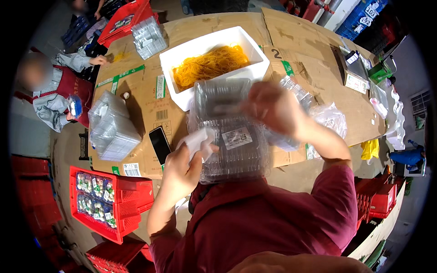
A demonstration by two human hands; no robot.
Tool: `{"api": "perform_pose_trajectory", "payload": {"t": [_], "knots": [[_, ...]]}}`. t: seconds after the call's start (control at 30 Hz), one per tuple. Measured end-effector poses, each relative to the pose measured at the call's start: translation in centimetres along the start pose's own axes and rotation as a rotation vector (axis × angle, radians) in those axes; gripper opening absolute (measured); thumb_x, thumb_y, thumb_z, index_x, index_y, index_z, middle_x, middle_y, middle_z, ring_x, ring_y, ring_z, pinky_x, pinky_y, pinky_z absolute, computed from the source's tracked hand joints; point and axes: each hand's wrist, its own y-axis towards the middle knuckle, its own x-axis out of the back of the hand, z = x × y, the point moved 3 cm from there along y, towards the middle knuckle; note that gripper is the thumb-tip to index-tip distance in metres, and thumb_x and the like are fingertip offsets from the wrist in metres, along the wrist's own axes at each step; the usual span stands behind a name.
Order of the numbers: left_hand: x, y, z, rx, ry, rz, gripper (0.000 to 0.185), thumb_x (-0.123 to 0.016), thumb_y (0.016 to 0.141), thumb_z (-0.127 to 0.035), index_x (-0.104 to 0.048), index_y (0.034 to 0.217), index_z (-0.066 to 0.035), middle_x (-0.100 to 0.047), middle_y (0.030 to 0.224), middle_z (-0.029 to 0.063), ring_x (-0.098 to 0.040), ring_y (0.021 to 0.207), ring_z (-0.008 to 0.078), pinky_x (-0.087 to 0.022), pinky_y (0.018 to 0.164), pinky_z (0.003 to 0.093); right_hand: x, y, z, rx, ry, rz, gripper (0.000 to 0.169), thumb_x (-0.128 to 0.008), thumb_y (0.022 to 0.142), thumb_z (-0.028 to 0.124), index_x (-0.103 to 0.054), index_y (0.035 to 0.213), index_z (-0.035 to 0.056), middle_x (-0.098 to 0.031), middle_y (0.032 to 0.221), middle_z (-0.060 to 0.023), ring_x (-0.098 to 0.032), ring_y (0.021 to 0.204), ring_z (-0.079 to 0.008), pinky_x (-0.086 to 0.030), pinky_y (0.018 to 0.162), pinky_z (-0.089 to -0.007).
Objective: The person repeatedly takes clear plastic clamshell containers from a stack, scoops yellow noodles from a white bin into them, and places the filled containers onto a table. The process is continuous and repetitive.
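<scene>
Before me stands a stack of clear plastic clamshell containers (235,157), its top one with lid raised and a printed label inside or on it. My left hand (184,167) grips a piece of white paper or film (198,141) at the stack's left edge. Blurred by motion, my right hand (273,109) is over the right side of the raised lid (222,97); whether it holds anything cannot be told. Behind the containers is a white foam box (254,70) with yellow-orange rubber bands or strands (213,65) in it.
More clear containers (114,129) and a phone (159,145) lie left on the cardboard-covered table (184,25). Crumpled plastic bags (329,119) lie right. A red crate (117,204) with packed goods stands lower left. A co-worker (65,88) holds a small pack beyond the table's left edge.
</scene>
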Motion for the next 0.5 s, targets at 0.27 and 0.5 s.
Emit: {"api": "perform_pose_trajectory", "payload": {"t": [0.27,0.5], "knots": [[-1.0,-0.1,1.2,-0.093,-0.079,-0.054,0.021,-0.053,0.088,0.0,-0.056,0.108,0.005,-0.069,0.079,0.0125,-0.07,0.073,0.0214,-0.053,0.067,0.03,-9.8,4.1,-11.2,-0.077,-0.434,-0.048,0.04,-0.057,0.088,0.042,-0.067,0.094,0.0037,-0.067,0.087,-0.0138,-0.066,0.081,-0.0282,-0.051,0.07,-0.0383],[-1.1,0.2,0.6,-0.074,-0.097,-0.106,0.017,-0.059,0.09,-0.007,-0.06,0.104,0.004,-0.068,0.078,0.012,-0.07,0.072,0.0197,-0.053,0.064,0.0287,-10.6,4.3,-11.9,-0.073,-0.525,0.076,0.025,-0.058,0.087,0.032,-0.065,0.084,0.0084,-0.066,0.082,-0.0076,-0.064,0.087,-0.0237,-0.049,0.072,-0.0334]]}}
